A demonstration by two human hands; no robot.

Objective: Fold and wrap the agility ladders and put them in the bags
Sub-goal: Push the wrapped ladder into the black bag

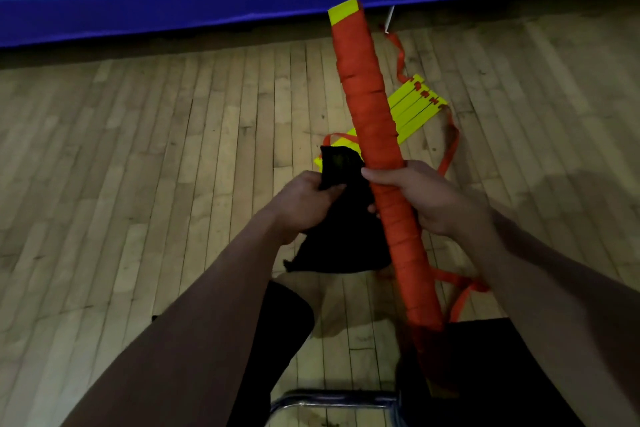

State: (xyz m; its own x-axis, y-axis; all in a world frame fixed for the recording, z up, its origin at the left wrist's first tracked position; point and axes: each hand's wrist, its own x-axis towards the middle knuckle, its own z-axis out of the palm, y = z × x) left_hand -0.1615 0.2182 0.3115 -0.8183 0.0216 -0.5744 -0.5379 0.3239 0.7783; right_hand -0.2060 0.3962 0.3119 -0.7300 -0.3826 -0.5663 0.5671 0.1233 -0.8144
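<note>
Your right hand [429, 198] grips the wrapped ladder bundle [375, 163] at mid-length, tilted upright above the floor; your left hand [304, 201] pinches the limp black bag [343, 236]. That bundle looks stiff and light: hold the middle, spread the soft bag mouth.

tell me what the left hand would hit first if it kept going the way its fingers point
Probably the wrapped orange ladder bundle: the left hand, gripping the black bag, points right toward it, though depth is unclear.
</note>
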